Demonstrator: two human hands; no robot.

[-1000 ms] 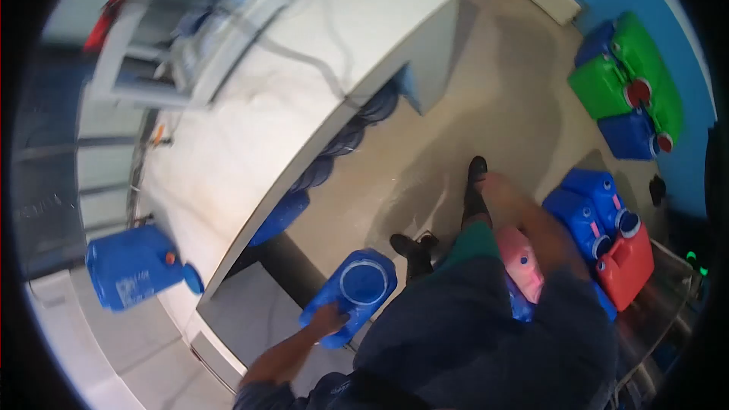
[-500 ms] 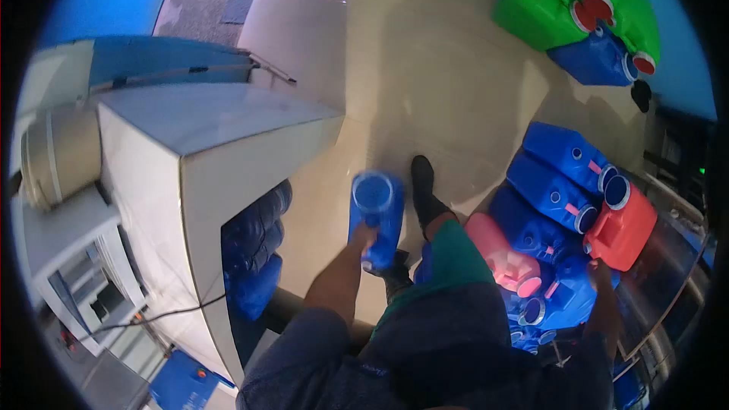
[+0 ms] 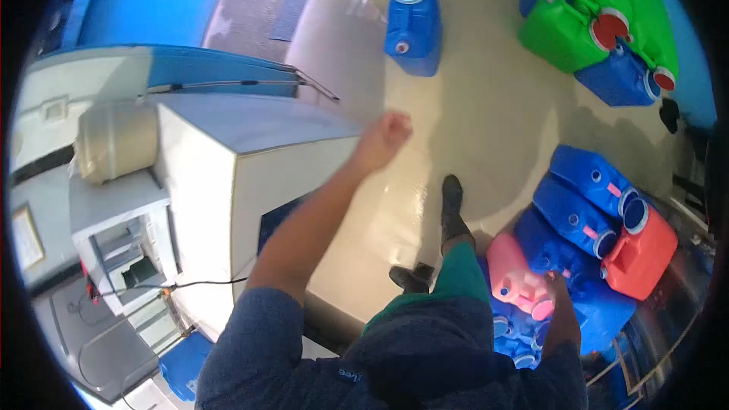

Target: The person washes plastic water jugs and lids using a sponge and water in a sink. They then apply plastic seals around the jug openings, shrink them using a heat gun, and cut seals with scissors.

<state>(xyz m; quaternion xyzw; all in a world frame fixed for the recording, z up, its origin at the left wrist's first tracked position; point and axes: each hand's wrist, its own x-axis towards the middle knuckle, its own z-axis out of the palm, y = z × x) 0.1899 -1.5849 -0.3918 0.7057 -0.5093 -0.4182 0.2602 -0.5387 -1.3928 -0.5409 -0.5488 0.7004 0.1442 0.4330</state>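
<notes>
My left hand [image 3: 386, 140] is stretched forward over the floor, its fingers curled with nothing visible in them. Beyond it, apart from the hand, is a blue jug [image 3: 425, 26] with a round blue cap; whether it touches the floor is unclear. My right hand [image 3: 556, 285] is low at the right, fingers curled, beside a pink jug [image 3: 510, 269] and over a group of blue jugs [image 3: 604, 307]. What it holds, if anything, is too small to make out. A red jug [image 3: 645, 254] leans against this group.
Green jugs [image 3: 558, 34] and another blue jug [image 3: 615, 80] stand by the wall at the upper right. A white counter [image 3: 281, 125] is at the left, with a drum [image 3: 118, 140] beyond it. A blue container [image 3: 184, 364] is at the lower left. My feet are on the tiled floor [image 3: 486, 99].
The blue jug has left my left hand and is now farther forward. My left arm has extended forward. My right hand has shifted left over the jugs, and the view has turned.
</notes>
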